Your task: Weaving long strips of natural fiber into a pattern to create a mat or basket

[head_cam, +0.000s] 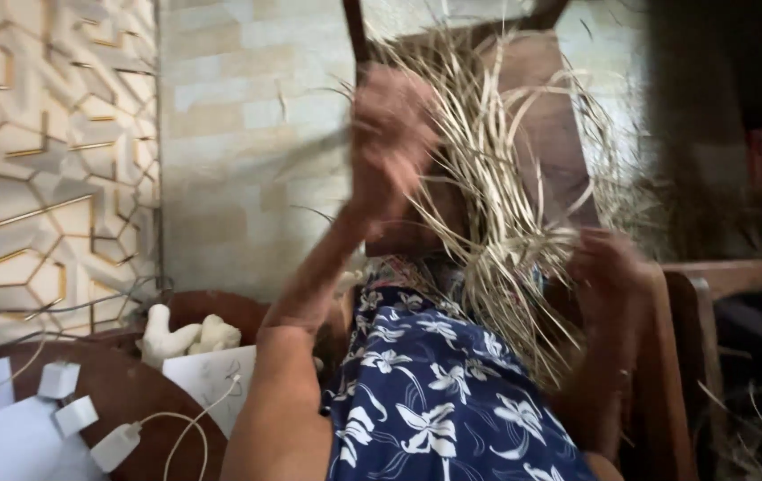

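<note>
- Straw bundle (497, 196) hangs between your hands, long axis running from upper left down to lower right.
- Your left hand (390, 134) grips its top, fingers closed on strands.
- Your right hand (608, 267) sits lower; blur hides its fingers.

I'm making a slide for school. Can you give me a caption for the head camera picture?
Two hands, left hand raised and right hand lower, work a bundle of dry straw strands above a blue floral cloth.
</note>
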